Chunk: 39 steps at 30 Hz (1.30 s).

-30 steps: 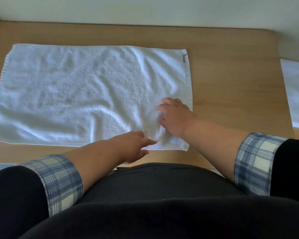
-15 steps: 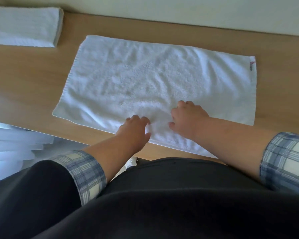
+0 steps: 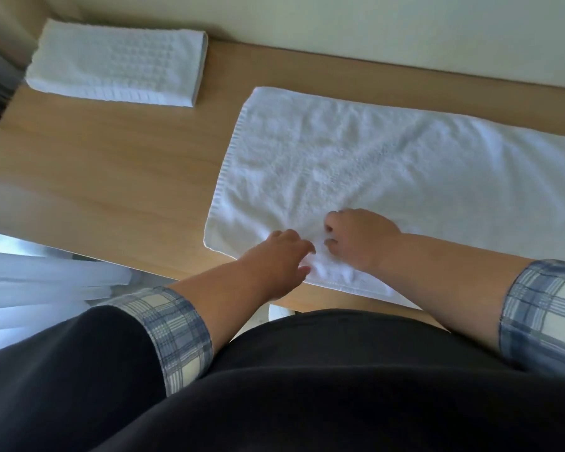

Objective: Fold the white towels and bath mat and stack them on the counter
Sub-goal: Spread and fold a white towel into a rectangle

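A white towel [image 3: 388,164] lies spread flat on the wooden counter [image 3: 111,164], its right end cut off by the frame. Both hands are at its near edge, toward the left corner. My left hand [image 3: 278,261] rests on the hem with fingers fairly straight and the thumb underneath them. My right hand [image 3: 361,236] sits just beside it, fingers curled into the cloth, and creases radiate from its fingertips. A folded white bath mat [image 3: 118,63] with a waffle pattern lies at the counter's far left corner.
A pale wall [image 3: 372,31] runs along the counter's back edge. Sheer white curtains [image 3: 40,288] hang left of the counter's near edge. Bare wood lies between the folded mat and the spread towel. My dark clothing fills the bottom of the view.
Both hands have slid left along the towel's near edge, from its right corner toward its left corner. The view has swung left, bringing the folded bath mat into sight.
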Available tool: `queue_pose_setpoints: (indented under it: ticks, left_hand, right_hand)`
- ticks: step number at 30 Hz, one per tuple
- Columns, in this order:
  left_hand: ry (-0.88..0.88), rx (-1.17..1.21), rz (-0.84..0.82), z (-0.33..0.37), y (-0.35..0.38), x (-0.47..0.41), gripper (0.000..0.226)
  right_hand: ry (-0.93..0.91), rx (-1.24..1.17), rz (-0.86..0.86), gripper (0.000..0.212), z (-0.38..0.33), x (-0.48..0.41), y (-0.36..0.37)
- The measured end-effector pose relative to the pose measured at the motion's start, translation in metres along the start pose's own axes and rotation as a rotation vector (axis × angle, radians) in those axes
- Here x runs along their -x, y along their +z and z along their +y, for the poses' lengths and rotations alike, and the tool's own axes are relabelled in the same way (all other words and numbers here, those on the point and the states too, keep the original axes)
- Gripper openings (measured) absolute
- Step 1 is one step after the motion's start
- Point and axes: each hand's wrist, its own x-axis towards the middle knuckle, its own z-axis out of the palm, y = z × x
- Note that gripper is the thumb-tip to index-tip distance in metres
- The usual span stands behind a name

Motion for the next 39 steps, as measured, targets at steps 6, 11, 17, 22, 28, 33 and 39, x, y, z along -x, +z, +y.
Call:
queue_pose_setpoints:
  ticks: [6,11,17,22,28,33,39]
  left_hand:
    - [-0.211,-0.025,0.113,-0.063,-0.019,0.0,0.037]
    - [-0.001,-0.15,0.006,-0.089,-0.025,0.007,0.048]
    - [0.213,-0.175,0.246,-0.08,-0.056,-0.055,0.034]
    - [-0.013,-0.133,0.251,-0.093,-0.1,-0.142,0.067]
    - [-0.216,-0.295,0.165,-0.109,-0.121,-0.179,0.078]
    - [0.051,-0.332,0.209,-0.053,-0.091,-0.157,0.071]
    - [0.237,-0.375,0.055,0.053,-0.043,-0.15,0.072]
  right_hand:
    - [0.057,0.035,-0.122,0.042,-0.016,-0.011,0.011]
    - [0.113,0.039,-0.134,0.046,-0.025,-0.015,0.009]
    - [0.031,0.075,0.156,0.074,-0.038,-0.027,0.01]
    - [0.109,0.052,0.035,0.097,-0.03,-0.039,0.035]
    - [0.063,-0.045,0.1,0.087,-0.018,-0.03,0.04]
    - [0.211,-0.215,0.243,0.067,0.018,0.006,0.026]
    - [0.581,-0.26,0.169,0.069,0.096,0.064,0.031]
